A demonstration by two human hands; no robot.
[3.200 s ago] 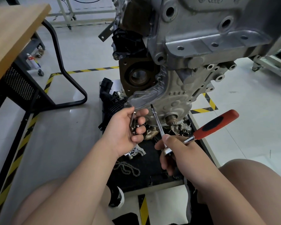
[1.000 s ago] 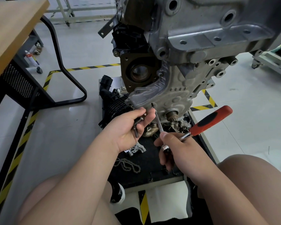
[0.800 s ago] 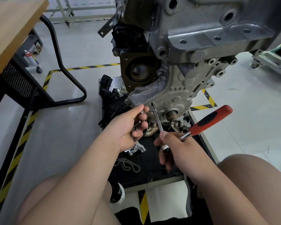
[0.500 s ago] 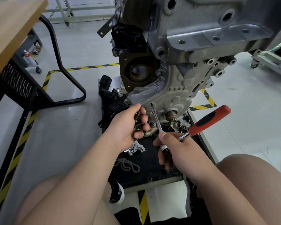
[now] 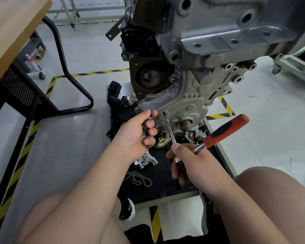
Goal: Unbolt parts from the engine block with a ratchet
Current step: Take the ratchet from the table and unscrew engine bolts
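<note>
Gleaming pale floor, hazard tape, black mat beneath engine block

A light wooden desk on a black tubular frame stands at the left, with a small white spray can beneath it. Yellow-and-black striped hazard tape crosses the pale glossy floor. A white wheeled cart stands at the far right.

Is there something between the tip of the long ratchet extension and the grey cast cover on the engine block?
Nothing visible. The steel extension of the red-handled ratchet points straight at the grey cast cover. The left hand, gripping dark bolts, is beside the tip, to its left, not in front.
</note>
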